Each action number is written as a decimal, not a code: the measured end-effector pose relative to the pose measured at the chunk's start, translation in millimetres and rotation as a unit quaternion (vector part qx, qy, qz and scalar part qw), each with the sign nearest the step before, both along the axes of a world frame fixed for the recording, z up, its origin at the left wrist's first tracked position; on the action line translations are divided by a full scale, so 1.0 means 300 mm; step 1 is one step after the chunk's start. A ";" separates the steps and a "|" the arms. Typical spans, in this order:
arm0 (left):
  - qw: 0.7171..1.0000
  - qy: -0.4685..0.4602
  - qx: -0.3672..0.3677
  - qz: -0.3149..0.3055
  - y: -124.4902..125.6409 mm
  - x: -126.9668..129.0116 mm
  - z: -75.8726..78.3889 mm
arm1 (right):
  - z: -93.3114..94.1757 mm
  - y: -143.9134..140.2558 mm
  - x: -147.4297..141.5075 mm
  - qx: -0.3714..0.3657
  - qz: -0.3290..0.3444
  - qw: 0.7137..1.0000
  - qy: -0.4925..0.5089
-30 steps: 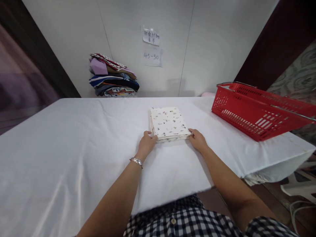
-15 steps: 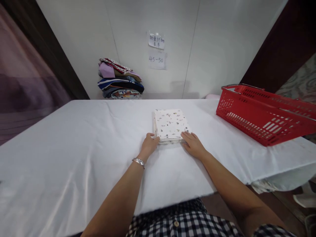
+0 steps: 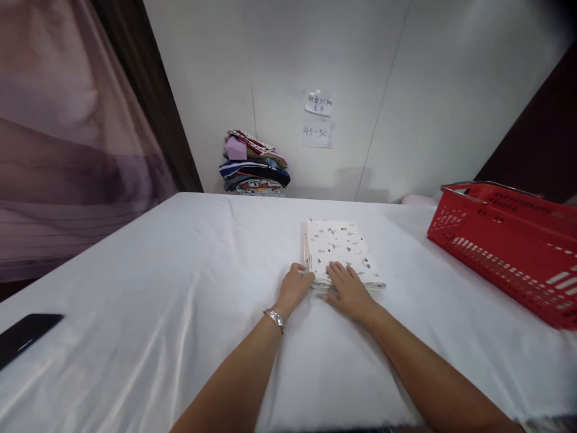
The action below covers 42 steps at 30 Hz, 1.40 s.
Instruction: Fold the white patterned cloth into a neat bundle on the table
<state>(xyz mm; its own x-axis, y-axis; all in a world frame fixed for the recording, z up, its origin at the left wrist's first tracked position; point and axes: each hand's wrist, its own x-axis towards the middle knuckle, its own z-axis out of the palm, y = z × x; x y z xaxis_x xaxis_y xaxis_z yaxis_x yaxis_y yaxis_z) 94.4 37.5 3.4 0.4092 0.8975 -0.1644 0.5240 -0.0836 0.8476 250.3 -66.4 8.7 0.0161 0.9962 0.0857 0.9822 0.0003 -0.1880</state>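
A folded white cloth [image 3: 338, 243] with small scattered prints lies as a layered rectangle on the white-covered table [image 3: 234, 252]. My left hand [image 3: 294, 287], with a silver bracelet at the wrist, grips the cloth's near left corner. Its fingers are curled, with the thumb at the front edge; part of the grip is hidden. Flat on top, near the front edge, rests my right hand [image 3: 350, 293], its fingers stretched out and the thumb spread to the left.
A red plastic basket [image 3: 500, 246] stands at the right. Against the wall at the back is a stack of folded fabrics [image 3: 255, 165]. A black flat device [image 3: 27, 337] lies at the left edge. Two paper notes [image 3: 318, 120] are on the wall.
My right hand has slid left from the near right corner onto the cloth's front part. My left hand stays at its corner. The view has turned left, bringing the black device into sight.
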 end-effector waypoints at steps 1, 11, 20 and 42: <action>1.000 0.000 0.003 0.000 0.002 0.001 -0.007 | -0.005 -0.002 0.002 -0.016 -0.001 1.000 0.015; 1.000 -0.001 0.010 0.006 -0.016 0.004 -0.016 | 0.111 0.228 0.057 -0.024 -0.035 0.997 0.068; 0.999 0.034 0.021 0.019 -0.026 0.009 -0.009 | -0.003 0.468 0.078 -0.064 -0.009 0.998 0.006; 0.999 0.035 -0.008 0.020 -0.031 0.002 -0.013 | 0.176 0.982 0.300 -0.285 -0.010 0.958 0.001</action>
<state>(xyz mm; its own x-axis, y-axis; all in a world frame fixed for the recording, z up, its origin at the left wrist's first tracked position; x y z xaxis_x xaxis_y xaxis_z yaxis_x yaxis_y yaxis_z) 94.9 28.1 -0.6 0.3605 0.9098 -0.2056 0.5852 -0.0490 0.8094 340.3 228.2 61.5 0.0356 0.8804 -0.4728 0.9803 -0.1226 -0.1546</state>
